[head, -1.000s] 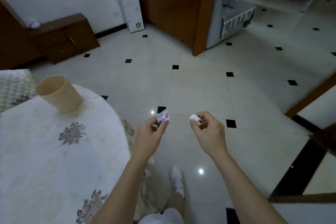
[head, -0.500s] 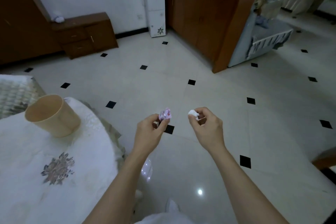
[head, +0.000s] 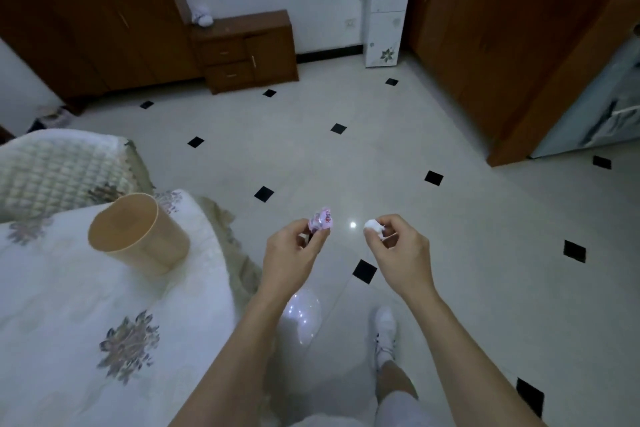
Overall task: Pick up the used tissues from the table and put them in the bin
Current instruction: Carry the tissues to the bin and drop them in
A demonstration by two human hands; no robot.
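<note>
- Standing over open floor just right of the worktop, the person holds both hands out in front, near each other but apart.
- The left hand pinches a crumpled pink-and-white scrap between thumb and fingertips; it shows printing and looks glossy, so it may be a wrapper rather than tissue, though I cannot tell for sure.
- The right hand pinches a small white tissue wad the same way, the other fingers loosely curled.
- Both pieces look nearly weightless, soft and already crushed, so a light fingertip pinch anywhere on the ball seems enough; nothing here is fragile.
- I'd judge the glossy scrap a little slippery and springy, likely to unfold if the pinch slackens.
- The tissue is fluffy and may cling to the fingers on release, so a clear spreading of the fingers over the opening would help.
- The bin, a beige round tub, sits tilted on the worktop's far edge, to the left of the hands, its mouth open and facing up toward them.
- Being so light, each piece could drift, so letting go low and right over the rim looks wise.
</note>
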